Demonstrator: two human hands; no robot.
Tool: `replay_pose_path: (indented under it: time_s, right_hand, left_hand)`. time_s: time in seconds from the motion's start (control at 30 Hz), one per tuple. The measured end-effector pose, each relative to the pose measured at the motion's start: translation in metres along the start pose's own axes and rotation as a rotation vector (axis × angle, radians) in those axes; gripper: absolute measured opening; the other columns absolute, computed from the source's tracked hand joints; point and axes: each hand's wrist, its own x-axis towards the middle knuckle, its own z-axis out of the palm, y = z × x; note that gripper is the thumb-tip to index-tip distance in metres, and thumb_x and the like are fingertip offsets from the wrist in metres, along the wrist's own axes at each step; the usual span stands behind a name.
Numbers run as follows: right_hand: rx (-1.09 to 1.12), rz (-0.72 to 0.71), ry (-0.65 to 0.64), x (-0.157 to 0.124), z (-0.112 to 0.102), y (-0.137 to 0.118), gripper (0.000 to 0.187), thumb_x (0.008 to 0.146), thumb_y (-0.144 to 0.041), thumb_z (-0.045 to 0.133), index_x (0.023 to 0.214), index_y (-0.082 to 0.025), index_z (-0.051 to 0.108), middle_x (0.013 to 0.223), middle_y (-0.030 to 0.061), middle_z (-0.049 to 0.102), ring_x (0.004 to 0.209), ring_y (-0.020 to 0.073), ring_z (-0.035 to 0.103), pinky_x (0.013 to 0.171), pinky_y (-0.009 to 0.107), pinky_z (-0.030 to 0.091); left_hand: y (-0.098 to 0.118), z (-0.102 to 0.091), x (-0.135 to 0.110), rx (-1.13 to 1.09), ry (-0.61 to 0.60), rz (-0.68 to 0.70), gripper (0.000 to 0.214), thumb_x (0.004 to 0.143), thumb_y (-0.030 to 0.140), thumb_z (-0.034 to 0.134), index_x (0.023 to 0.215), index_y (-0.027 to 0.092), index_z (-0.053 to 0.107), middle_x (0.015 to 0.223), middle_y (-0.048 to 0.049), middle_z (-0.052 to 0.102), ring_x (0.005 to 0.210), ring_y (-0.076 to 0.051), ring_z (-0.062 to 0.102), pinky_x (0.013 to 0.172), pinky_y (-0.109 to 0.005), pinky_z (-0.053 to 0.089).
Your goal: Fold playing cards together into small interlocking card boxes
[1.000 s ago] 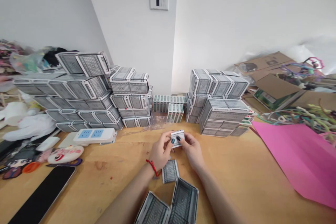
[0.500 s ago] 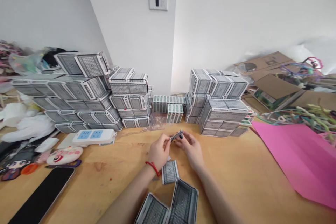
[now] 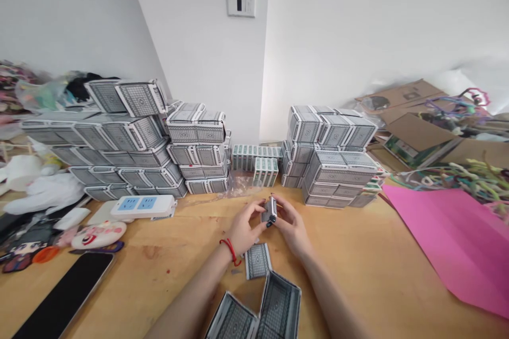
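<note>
Between my hands is a playing card (image 3: 269, 211) with a grey patterned back and white edges; it looks folded, and fingers partly hide it. My left hand (image 3: 245, 226), with a red cord on the wrist, pinches it from the left. My right hand (image 3: 289, 223) grips it from the right. Just below the hands, another patterned card (image 3: 258, 261) lies flat on the wooden table (image 3: 159, 280). Nearest me stands an open-topped box made of such cards (image 3: 280, 304), cut off by the bottom edge.
Stacked card blocks rise at left (image 3: 139, 135) and right (image 3: 338, 169), with small green-and-white card packs (image 3: 265, 171) between. A power strip (image 3: 143, 206) and phone (image 3: 66, 296) lie left. Pink paper (image 3: 449, 238) and an opened cardboard box (image 3: 423, 137) are at right.
The card between my hands has turned from a thin slanted edge-on view to upright, showing its patterned face. Both hands have shifted slightly, fingers now closer around it.
</note>
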Motion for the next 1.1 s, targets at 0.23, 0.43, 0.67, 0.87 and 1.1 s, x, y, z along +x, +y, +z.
replay_pose_path:
  time_s: [0.23,0.43,0.67,0.87,1.1]
  right_hand:
    - [0.038,0.063,-0.012,-0.001,0.0,0.004,0.055,0.063,-0.031,0.068,0.115,-0.025,0.052,0.121,0.005,0.053,0.113,0.0234,0.046,0.095,0.039,0.035]
    - [0.121,0.154,0.051,0.004,0.004,0.011,0.034,0.07,-0.04,0.06,0.095,-0.018,0.064,0.097,0.0053,0.065,0.089,0.0214,0.057,0.079,0.032,0.044]
    - [0.124,0.217,-0.006,0.004,0.004,0.009,0.024,0.072,-0.039,0.058,0.073,-0.016,0.066,0.065,0.0011,0.062,0.065,0.0154,0.055,0.065,0.025,0.043]
    - [0.167,0.247,-0.038,0.004,0.006,-0.001,0.022,0.068,-0.039,0.061,0.072,-0.017,0.066,0.07,0.0023,0.063,0.067,0.0164,0.056,0.07,0.027,0.042]
    - [0.191,0.266,-0.011,0.004,0.004,0.0,0.024,0.065,-0.039,0.065,0.071,-0.016,0.066,0.069,0.0028,0.062,0.068,0.0154,0.054,0.068,0.025,0.042]
  left_hand:
    - [-0.011,0.003,0.0,0.114,0.031,-0.064,0.039,0.068,0.013,0.061,0.104,0.02,0.048,0.118,-0.0081,0.052,0.101,-0.019,0.055,0.089,-0.037,0.044]
    - [-0.015,0.005,-0.001,0.359,0.067,-0.013,0.057,0.068,0.017,0.06,0.12,0.025,0.04,0.12,-0.0053,0.048,0.109,-0.02,0.048,0.095,-0.041,0.039]
    - [-0.015,0.003,-0.002,0.434,0.068,0.04,0.058,0.066,0.016,0.061,0.12,0.025,0.041,0.12,-0.0043,0.046,0.113,-0.021,0.043,0.098,-0.04,0.036]
    - [-0.015,0.002,-0.002,0.395,0.054,0.078,0.057,0.066,0.012,0.06,0.118,0.025,0.042,0.12,-0.0043,0.046,0.113,-0.02,0.044,0.097,-0.039,0.038]
    - [-0.017,0.002,-0.003,0.358,0.054,0.097,0.058,0.066,0.011,0.061,0.119,0.026,0.042,0.121,-0.005,0.045,0.112,-0.02,0.045,0.095,-0.04,0.04]
